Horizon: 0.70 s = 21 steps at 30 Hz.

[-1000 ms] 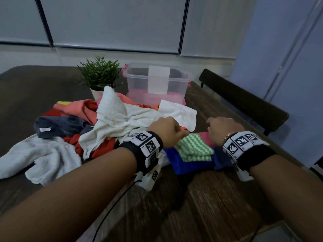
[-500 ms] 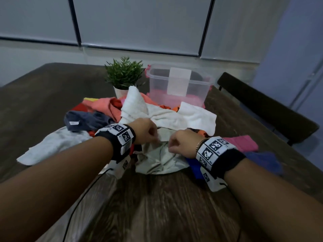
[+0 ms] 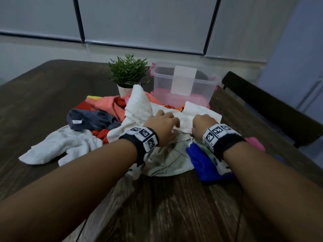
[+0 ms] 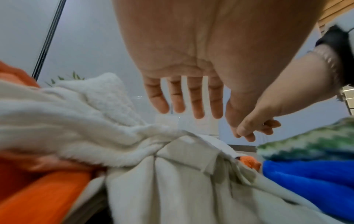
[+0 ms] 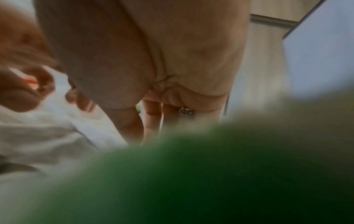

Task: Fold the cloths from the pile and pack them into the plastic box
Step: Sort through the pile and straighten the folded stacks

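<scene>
cloth [image 3: 171, 159] soft, limp; best pinched at corners. left hand [image 3: 162, 126] spread flat above it; right hand [image 3: 203, 124] curled, grip unclear.

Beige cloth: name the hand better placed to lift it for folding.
Probably left: the left hand hangs open right over the beige cloth; the right hand sits curled further right, beside the blue cloth.
</scene>
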Each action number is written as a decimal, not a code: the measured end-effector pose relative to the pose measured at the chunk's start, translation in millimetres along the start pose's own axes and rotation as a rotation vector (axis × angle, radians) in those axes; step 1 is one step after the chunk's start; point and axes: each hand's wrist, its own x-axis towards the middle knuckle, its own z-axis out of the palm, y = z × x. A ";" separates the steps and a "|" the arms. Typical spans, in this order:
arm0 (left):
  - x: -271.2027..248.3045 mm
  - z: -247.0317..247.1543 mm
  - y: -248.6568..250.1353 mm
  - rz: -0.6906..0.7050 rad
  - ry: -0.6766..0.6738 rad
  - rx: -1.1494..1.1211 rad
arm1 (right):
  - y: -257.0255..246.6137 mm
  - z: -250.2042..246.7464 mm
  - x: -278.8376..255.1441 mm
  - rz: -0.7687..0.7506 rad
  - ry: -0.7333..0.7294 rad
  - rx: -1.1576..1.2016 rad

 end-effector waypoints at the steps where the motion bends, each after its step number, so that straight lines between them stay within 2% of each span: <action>1: 6.7 -0.2 3.3 -0.015 -0.043 0.028 | 9.7 1.2 7.5 0.033 -0.003 -0.002; 5: 26.9 11.7 6.9 -0.031 -0.405 0.145 | 40.3 15.6 42.6 0.146 -0.153 -0.016; 7: 34.0 22.2 0.7 -0.049 -0.511 0.138 | 48.6 19.3 57.3 0.172 -0.245 -0.041; 11: 43.9 30.2 -6.7 -0.053 -0.578 0.136 | 58.1 28.9 71.1 0.182 -0.334 -0.105; 14: 46.2 30.3 -9.1 -0.046 -0.590 0.133 | 67.3 52.7 93.6 0.250 -0.379 -0.180; 18: 46.0 32.0 -11.3 -0.031 -0.589 0.123 | 92.9 96.8 136.3 0.255 -0.371 -0.185; 19: 44.8 32.0 -11.4 -0.029 -0.588 0.121 | 92.4 97.4 139.3 0.258 -0.408 -0.199; 20: 44.0 32.0 -11.2 -0.028 -0.586 0.119 | 80.7 76.1 122.8 0.232 -0.427 -0.202; 21: 43.6 32.2 -10.9 -0.030 -0.582 0.119 | 93.0 88.3 138.6 0.246 -0.407 -0.216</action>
